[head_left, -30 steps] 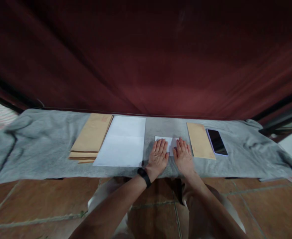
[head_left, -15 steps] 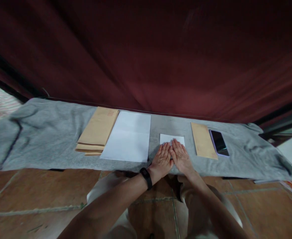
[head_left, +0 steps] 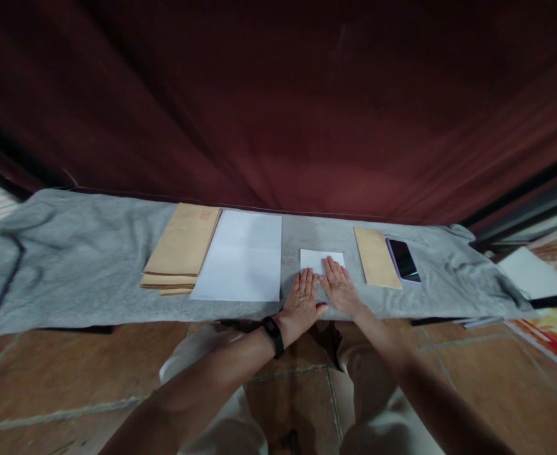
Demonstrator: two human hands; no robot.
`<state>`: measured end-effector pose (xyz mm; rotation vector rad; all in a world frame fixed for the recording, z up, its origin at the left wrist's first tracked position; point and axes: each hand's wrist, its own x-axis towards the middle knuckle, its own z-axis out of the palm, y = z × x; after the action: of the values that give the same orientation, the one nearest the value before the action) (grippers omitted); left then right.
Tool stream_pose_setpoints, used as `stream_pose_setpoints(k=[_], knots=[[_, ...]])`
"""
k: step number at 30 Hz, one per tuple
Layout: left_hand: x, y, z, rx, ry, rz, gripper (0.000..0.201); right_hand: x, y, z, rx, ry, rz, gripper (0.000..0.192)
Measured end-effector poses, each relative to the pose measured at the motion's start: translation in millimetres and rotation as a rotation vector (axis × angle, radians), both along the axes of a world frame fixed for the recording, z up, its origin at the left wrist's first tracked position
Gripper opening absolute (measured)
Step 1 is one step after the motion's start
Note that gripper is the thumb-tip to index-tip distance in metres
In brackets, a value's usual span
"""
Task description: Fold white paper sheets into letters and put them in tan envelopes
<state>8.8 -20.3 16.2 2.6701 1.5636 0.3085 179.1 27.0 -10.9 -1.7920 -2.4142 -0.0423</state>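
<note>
A small folded white paper (head_left: 312,258) lies on the grey cloth in front of me, its lower part covered by my hands. My left hand (head_left: 303,300), with a black band on the wrist, rests flat at the paper's near left edge, fingers stretched out. Flat on the right part of the paper lies my right hand (head_left: 339,286), fingers extended and pointing away from me. Neither hand grips anything. To the left is a larger stack of white paper sheets (head_left: 244,256), and a single brown envelope (head_left: 377,258) lies to the right.
Several brown envelopes (head_left: 181,243) are stacked left of the white sheets. A phone (head_left: 404,260) with a purple edge lies beside the single envelope. Grey cloth (head_left: 83,259) covers the long narrow surface, and a dark red curtain (head_left: 278,126) hangs behind it.
My hands have moved apart a little; the left has slid toward me and the right stays on the paper's right part. The whole view has shifted slightly.
</note>
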Motion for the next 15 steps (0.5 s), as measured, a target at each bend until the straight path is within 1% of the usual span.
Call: stream_pose_setpoints(k=[4, 10, 12, 15], knots=[[-2, -3, 3.1, -0.009, 0.028, 0.007, 0.086, -1, 1, 0.5, 0.003, -0.009, -0.019, 0.062], [-2, -12, 8.1, -0.032, 0.084, 0.075, 0.093, 10, 1, -1.1, 0.043, -0.031, -0.065, 0.061], [-3, -13, 11.1, -0.023, 0.086, 0.087, 0.087, 14, 0, -1.5, 0.063, -0.018, -0.077, 0.060], [-6, -6, 16.7, 0.013, 0.056, 0.093, 0.069, 17, -2, -0.8, 0.087, 0.011, -0.096, 0.059]])
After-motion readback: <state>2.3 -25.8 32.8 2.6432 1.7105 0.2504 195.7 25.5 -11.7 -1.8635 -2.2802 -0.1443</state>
